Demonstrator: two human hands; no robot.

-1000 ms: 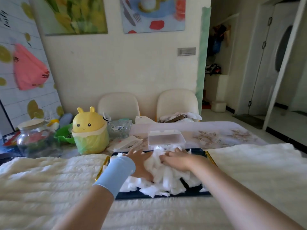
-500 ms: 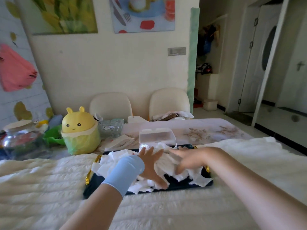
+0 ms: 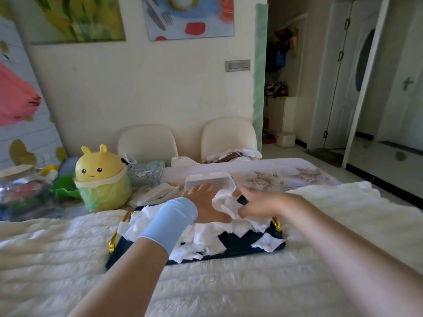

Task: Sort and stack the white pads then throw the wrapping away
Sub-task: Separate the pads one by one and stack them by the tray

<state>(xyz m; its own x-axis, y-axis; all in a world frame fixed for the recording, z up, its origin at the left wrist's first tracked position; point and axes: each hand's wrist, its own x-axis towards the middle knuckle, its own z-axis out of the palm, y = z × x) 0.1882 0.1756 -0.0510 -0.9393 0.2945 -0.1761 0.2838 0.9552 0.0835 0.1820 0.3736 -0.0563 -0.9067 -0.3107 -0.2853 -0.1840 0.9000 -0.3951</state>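
Tray (image 3: 238,244): dark with gold handles, lying on a fluffy white blanket (image 3: 206,284)
White pads (image 3: 201,242): heaped loose on the tray, thickest toward its far side, with a few stray ones on its near right part
Left grip (image 3: 206,202): open, fingers straight, palm down on the pads at the tray's far edge
Right grip (image 3: 258,205): closed, fingers curled round a bunch of pads above the tray's far right part; slightly blurred
Blue sleeve (image 3: 169,221): on the left wrist, over the tray's middle
White box (image 3: 209,179): on the counter (image 3: 274,172) just beyond the tray's far edge, at the left fingertips
Yellow bin (image 3: 100,179): on the counter beyond the tray's far left corner, lined with a green bag
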